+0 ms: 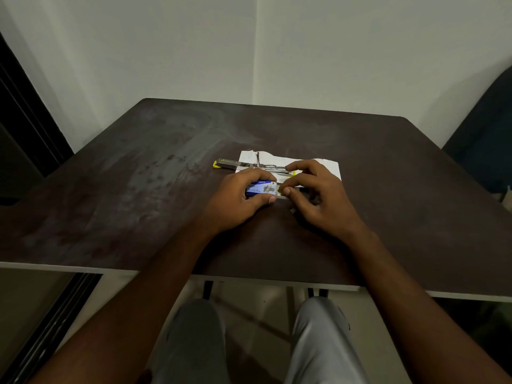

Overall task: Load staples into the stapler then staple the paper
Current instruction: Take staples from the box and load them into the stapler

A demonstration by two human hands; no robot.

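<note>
Drawing the pale inner tray [279,195] out of the staple box [261,188] goes best slowly and level, so no strips spill. The left hand [241,200] grips the blue box against the table [138,189], while the right hand [318,195], just beside it, appears to pinch the tray's end between thumb and forefinger. Just beyond both hands the stapler [243,165] lies swung open flat, metal with yellow tips, partly over the white paper [331,170].
</note>
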